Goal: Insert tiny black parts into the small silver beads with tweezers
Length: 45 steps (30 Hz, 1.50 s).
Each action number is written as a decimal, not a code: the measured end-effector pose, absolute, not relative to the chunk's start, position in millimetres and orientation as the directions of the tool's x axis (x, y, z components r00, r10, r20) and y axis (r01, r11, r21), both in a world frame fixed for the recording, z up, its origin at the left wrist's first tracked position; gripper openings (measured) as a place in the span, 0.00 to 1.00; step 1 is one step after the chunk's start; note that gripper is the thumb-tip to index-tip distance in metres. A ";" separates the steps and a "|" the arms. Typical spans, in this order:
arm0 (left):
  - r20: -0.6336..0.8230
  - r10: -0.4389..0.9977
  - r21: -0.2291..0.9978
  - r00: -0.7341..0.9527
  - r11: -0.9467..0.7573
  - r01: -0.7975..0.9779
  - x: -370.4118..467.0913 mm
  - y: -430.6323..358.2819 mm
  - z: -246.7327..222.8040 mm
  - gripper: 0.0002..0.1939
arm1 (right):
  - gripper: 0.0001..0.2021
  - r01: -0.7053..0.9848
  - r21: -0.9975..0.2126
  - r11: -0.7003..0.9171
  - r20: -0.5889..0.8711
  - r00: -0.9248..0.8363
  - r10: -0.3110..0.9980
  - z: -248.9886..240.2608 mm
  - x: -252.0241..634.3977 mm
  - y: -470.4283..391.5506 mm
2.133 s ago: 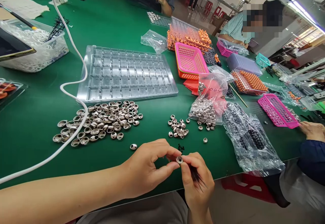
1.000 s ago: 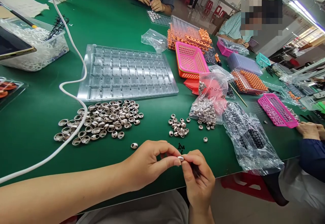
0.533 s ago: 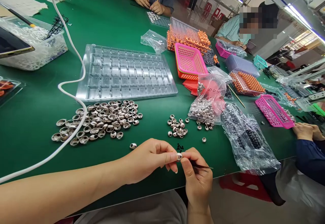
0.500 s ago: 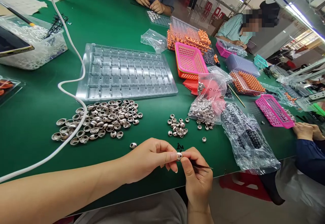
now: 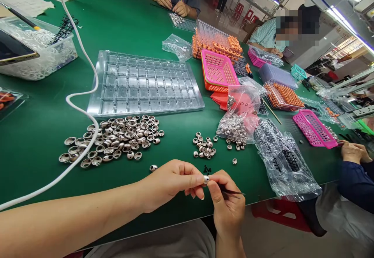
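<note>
Between the fingertips of my left hand [image 5: 178,184] and my right hand [image 5: 228,201] is a small silver oval piece [image 5: 206,179], pinched from both sides. Dark tweezers [image 5: 232,192] also lie in my right hand, their tips pointing right. Just beyond my fingers are tiny black parts [image 5: 207,169]. One loose silver piece [image 5: 153,168] rests above my left wrist. A large pile of silver rings [image 5: 125,135] spreads at the left, and a smaller group of silver pieces [image 5: 204,145] lies ahead of my hands.
A clear compartment tray [image 5: 146,84] lies behind the ring pile, and a white cable [image 5: 70,101] crosses the left side. Pink baskets [image 5: 220,71], a bag of silver parts [image 5: 236,123] and a plastic bag [image 5: 286,160] stand right. Other people's hands work across and at right.
The silver piece has turned slightly between my fingers, with a dark spot now showing on it. My hands have otherwise barely moved.
</note>
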<state>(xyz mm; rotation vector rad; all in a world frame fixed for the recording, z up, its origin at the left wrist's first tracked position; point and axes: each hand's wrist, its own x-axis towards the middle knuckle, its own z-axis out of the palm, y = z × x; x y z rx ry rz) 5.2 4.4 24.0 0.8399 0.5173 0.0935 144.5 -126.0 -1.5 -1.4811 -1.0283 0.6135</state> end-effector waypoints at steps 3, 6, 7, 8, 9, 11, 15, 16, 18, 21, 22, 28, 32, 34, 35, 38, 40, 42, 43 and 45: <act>-0.409 0.296 0.748 0.863 0.650 0.131 5.3 4.0 24.9 0.20 | 0.05 0.255 -0.966 0.049 0.167 0.467 0.869 0.9 143.7 -124.9; -0.431 0.328 0.770 0.840 0.620 0.153 5.1 3.0 26.9 0.18 | 0.05 0.282 -0.958 0.058 0.184 0.444 0.877 4.4 146.0 -124.2; -0.433 0.334 0.775 0.837 0.612 0.157 5.0 2.7 27.6 0.17 | 0.05 0.308 -0.949 0.069 0.202 0.424 0.883 6.0 147.6 -124.2; -0.431 0.333 0.778 0.838 0.608 0.158 4.8 2.4 28.2 0.17 | 0.06 0.343 -0.935 0.084 0.225 0.395 0.891 7.8 149.7 -124.3; -0.427 0.330 0.781 0.842 0.604 0.160 4.5 2.4 28.6 0.18 | 0.06 0.383 -0.918 0.103 0.250 0.358 0.899 9.6 152.0 -124.5; -0.422 0.327 0.800 0.846 0.573 0.177 3.7 3.0 28.8 0.19 | 0.08 0.459 -0.876 0.146 0.296 0.275 0.915 12.8 156.9 -125.3; -0.371 0.429 0.927 0.824 0.223 0.301 2.0 4.7 24.3 0.13 | 0.11 0.523 -0.842 0.130 0.299 0.253 0.920 12.4 163.4 -127.5; -0.313 0.468 0.947 0.827 0.083 0.312 1.7 4.5 21.7 0.11 | 0.10 0.519 -0.849 0.103 0.285 0.285 0.915 10.8 163.7 -127.9; -0.141 0.506 0.937 0.851 -0.208 0.279 1.3 3.0 15.3 0.08 | 0.09 0.503 -0.862 0.059 0.252 0.324 0.912 7.2 162.1 -128.5; 0.106 0.435 0.770 0.894 -0.605 0.203 0.1 0.4 6.1 0.10 | 0.08 0.494 -0.868 0.049 0.220 0.294 0.930 3.6 157.0 -128.0; 0.155 0.396 0.682 0.905 -0.706 0.192 -0.7 0.0 4.3 0.11 | 0.07 0.496 -0.867 0.045 0.217 0.295 0.930 3.1 155.6 -127.7; 0.199 0.236 0.306 0.951 -0.937 0.168 -6.4 1.2 10.2 0.08 | 0.09 0.345 -0.938 0.028 0.223 0.540 0.812 0.0 155.8 -123.1; 0.141 0.188 0.249 0.972 -0.957 0.149 -6.9 -0.5 18.3 0.09 | 0.13 0.157 -0.976 0.148 0.215 0.628 0.748 -3.6 155.6 -118.0; 0.120 0.178 0.239 0.977 -0.960 0.146 -6.6 -1.4 19.6 0.10 | 0.12 0.122 -0.978 0.170 0.208 0.651 0.730 -4.5 154.1 -116.7; 0.115 0.175 0.238 0.978 -0.961 0.144 -6.5 -1.6 19.5 0.10 | 0.13 0.113 -0.978 0.177 0.207 0.659 0.723 -4.7 153.4 -116.5; 0.113 0.174 0.236 0.978 -0.961 0.144 -7.0 -1.7 17.0 0.11 | 0.12 0.104 -0.976 0.192 0.211 0.668 0.713 -4.1 152.9 -117.7; 0.107 0.177 0.243 0.978 -0.959 0.147 -8.1 -1.3 14.8 0.11 | 0.12 0.105 -0.974 0.199 0.217 0.670 0.710 -3.4 153.9 -119.4; 0.109 0.203 0.269 0.973 -0.948 0.167 -9.2 -0.9 13.1 0.10 | 0.12 0.099 -0.971 0.216 0.224 0.681 0.697 -3.4 155.3 -121.0; 0.119 0.233 0.294 0.965 -0.937 0.190 -9.4 -0.8 12.5 0.10 | 0.12 0.092 -0.970 0.226 0.225 0.690 0.688 -3.9 155.8 -121.7; 0.149 0.322 0.374 0.935 -0.894 0.248 -9.1 -1.5 11.9 0.09 | 0.13 0.071 -0.967 0.244 0.222 0.705 0.673 -5.8 156.3 -122.5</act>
